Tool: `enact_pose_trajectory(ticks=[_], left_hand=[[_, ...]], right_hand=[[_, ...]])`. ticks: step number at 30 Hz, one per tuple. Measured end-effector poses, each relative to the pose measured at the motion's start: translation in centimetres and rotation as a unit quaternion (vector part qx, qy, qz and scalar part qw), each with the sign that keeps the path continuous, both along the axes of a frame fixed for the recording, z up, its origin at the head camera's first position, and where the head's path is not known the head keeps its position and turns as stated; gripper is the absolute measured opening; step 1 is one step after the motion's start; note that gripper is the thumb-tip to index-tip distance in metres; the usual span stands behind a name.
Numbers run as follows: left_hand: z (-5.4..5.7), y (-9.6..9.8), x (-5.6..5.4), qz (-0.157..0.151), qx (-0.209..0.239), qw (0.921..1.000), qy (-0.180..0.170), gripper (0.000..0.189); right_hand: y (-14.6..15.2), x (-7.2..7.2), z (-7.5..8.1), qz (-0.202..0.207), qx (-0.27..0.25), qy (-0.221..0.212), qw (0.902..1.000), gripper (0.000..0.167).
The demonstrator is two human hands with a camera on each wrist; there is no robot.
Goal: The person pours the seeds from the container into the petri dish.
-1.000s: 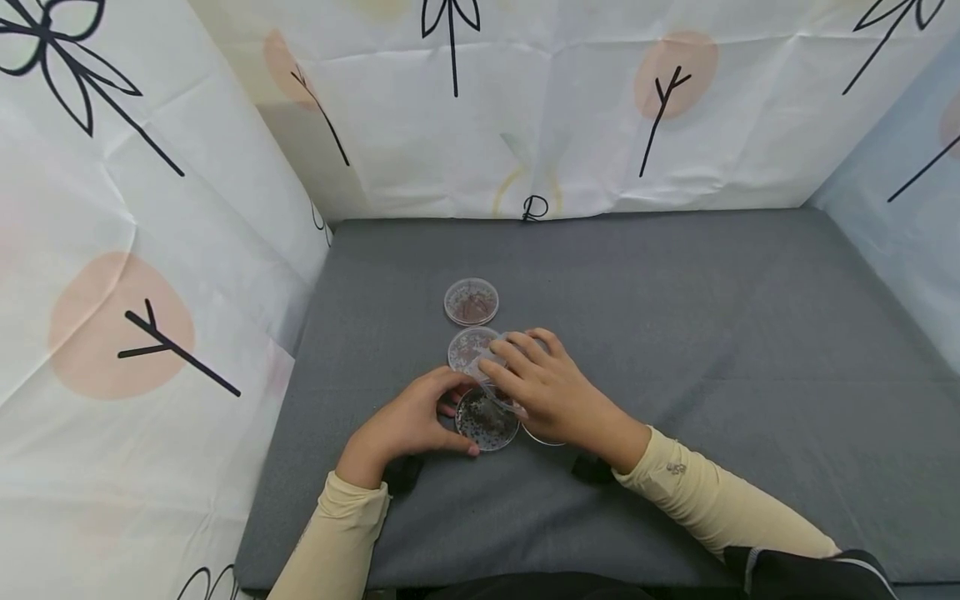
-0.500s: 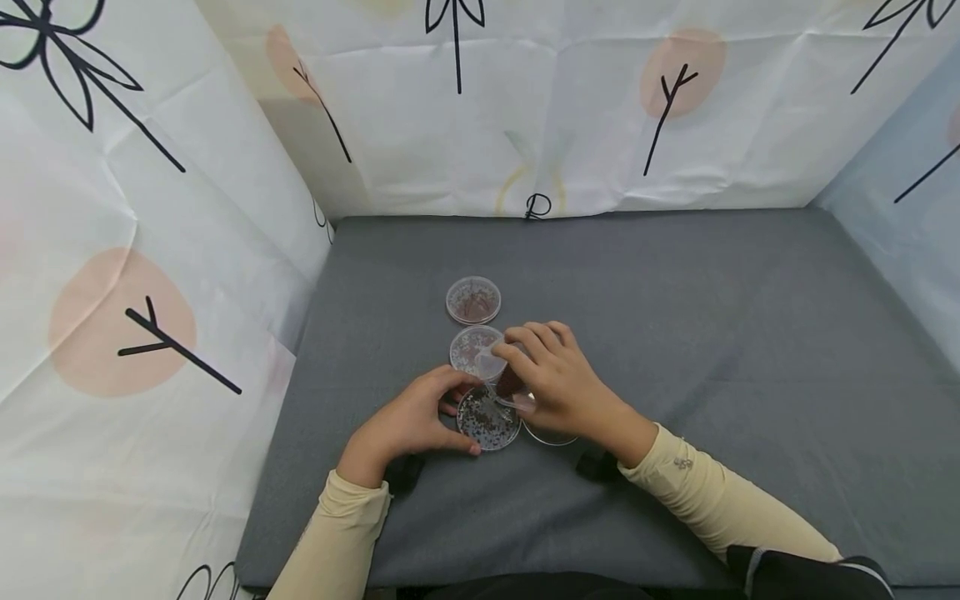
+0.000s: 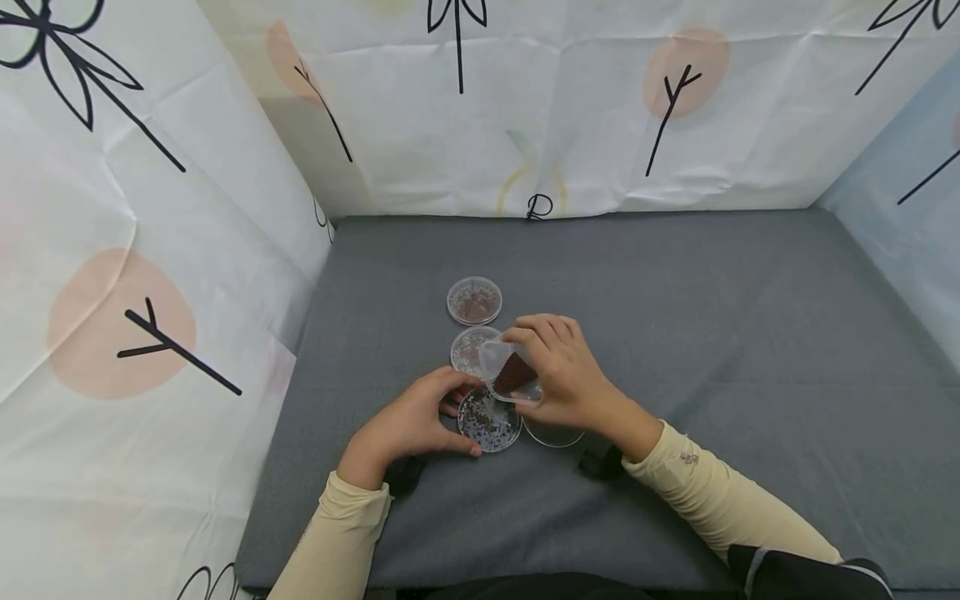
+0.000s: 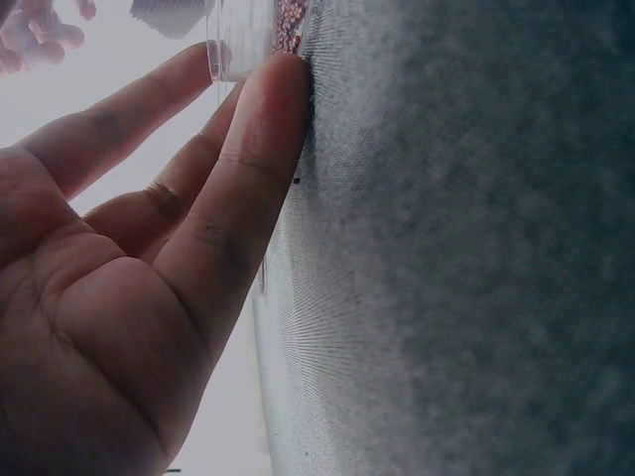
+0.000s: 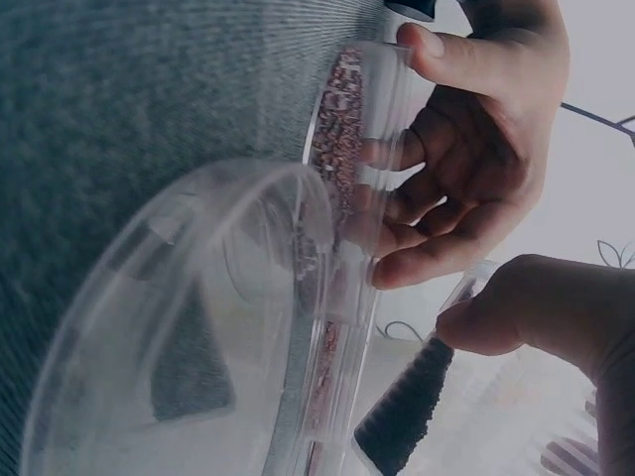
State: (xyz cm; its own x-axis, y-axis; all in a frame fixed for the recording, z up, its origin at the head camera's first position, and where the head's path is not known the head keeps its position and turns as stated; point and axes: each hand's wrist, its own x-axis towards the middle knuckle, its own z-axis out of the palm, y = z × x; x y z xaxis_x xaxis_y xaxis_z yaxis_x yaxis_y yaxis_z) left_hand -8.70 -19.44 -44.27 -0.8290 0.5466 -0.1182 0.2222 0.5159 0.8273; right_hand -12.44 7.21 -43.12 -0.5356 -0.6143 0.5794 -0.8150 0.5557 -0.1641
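Note:
My left hand (image 3: 408,429) holds the sides of the nearest petri dish (image 3: 489,419), thumb on the near side and fingers on the far side. Dark granules lie scattered in this clear dish. In the left wrist view, my fingertips (image 4: 273,94) touch the dish rim (image 4: 230,45). My right hand (image 3: 566,375) grips a small clear plastic container (image 3: 510,373), tilted just above the dish. Reddish-brown granules (image 3: 514,375) are heaped on one side of it, looking nearly black in the right wrist view. Whether any are falling, I cannot tell.
Beyond the held dish stand a second petri dish (image 3: 467,350) and a third one (image 3: 475,302), both with granules. A clear round dish or lid (image 3: 553,435) lies at the right. Grey cloth (image 3: 712,333) covers the table, with printed white curtains (image 3: 420,133) around it.
My right hand has moved slightly right and turned the container, so the granules inside show more plainly. More dark granules appear in the nearest dish. My left hand stays in place.

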Motion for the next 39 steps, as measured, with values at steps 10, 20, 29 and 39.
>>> enact_pose_trajectory(ticks=[10,20,29,39], left_hand=[[0.2,0.1,0.2,-0.002,-0.003,1.0,-0.002,0.084],[0.2,0.2,0.1,0.003,-0.005,1.0,0.0,0.085],[0.2,0.2,0.1,0.007,-0.01,0.9999,-0.002,0.084],[0.2,0.2,0.1,0.009,-0.005,0.9999,-0.004,0.085]], right_hand=[[0.6,-0.4,0.5,0.015,-0.056,-0.086,0.9946,0.088],[1.4,-0.9,1.3,0.019,-0.122,-0.155,0.9802,0.092],[2.0,-0.7,2.1,0.04,-0.183,-0.237,0.9531,0.092],[2.7,-0.4,3.1,0.049,-0.242,-0.347,0.9047,0.095]])
